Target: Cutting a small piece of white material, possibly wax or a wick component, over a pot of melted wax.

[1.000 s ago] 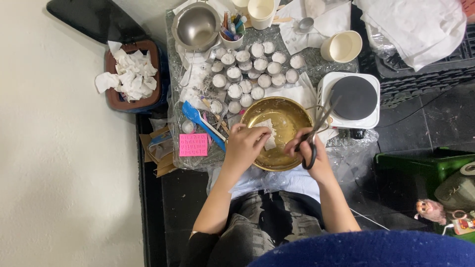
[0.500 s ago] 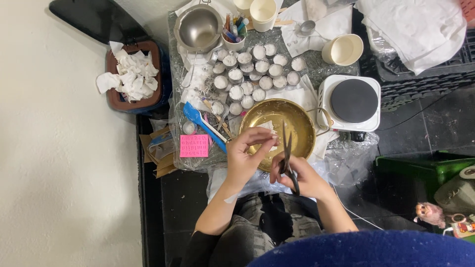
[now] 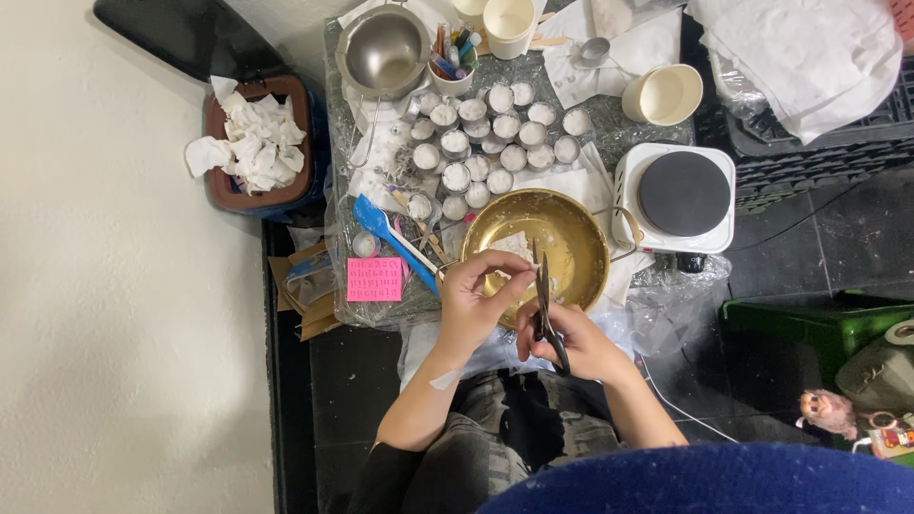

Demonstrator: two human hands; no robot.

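My bare forearms, black sleeves pushed past the elbows, grey patterned trousers, a small pale patch on my left wrist.

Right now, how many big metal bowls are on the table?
2. The silver bowl sits at the far left end of the table. The gold bowl sits at the near edge, beside the white hotplate.

One head camera only, looking straight down from above the seated person, fairly high; it takes in the whole table [image 3: 609, 133], the lap and surrounding floor.
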